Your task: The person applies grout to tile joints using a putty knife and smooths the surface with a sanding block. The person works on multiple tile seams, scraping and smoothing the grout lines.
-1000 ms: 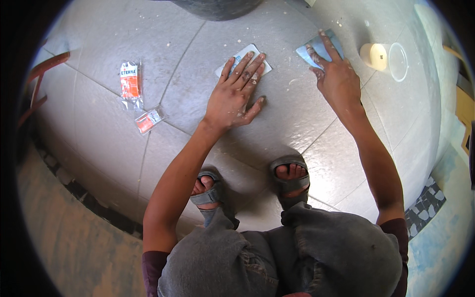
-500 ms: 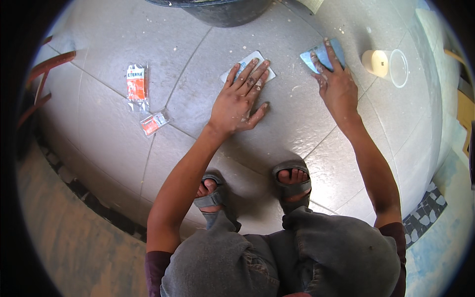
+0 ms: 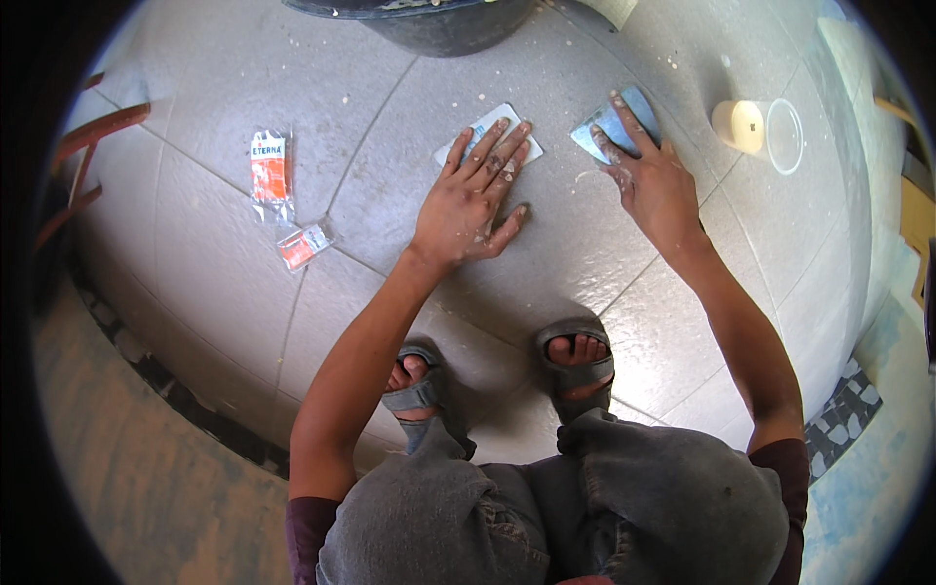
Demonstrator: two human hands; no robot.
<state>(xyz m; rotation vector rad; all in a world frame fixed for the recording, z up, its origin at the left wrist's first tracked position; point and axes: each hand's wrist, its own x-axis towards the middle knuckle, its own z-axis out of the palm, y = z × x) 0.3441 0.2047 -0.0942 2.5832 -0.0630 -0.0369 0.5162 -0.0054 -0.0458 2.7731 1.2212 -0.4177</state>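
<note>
My left hand (image 3: 470, 202) lies flat on a white card-like piece with faint blue print (image 3: 531, 149), pressed against the grey tiled floor, its fingers spread and specked with pale residue. To its right, my right hand (image 3: 658, 190) grips a thin, flat bluish scraper-like plate (image 3: 641, 109). Two fingers stretch over the plate's top face, while its underside and part of the grip are hidden. The plate is at the floor, tilted slightly. Right of that hand, a clear plastic cup (image 3: 749, 129) with a cream-coloured bottom rests on its side.
Left of my left hand lie a larger orange-and-white plastic packet (image 3: 271, 171) and a smaller one (image 3: 303, 246). A black tub (image 3: 439, 29) stands at the far edge. Red-brown furniture legs (image 3: 105, 129) are at the left. My sandalled feet (image 3: 577, 361) stand on the tiles.
My right hand has slid the bluish plate a little left and toward me. My left hand and the white piece have stayed put.
</note>
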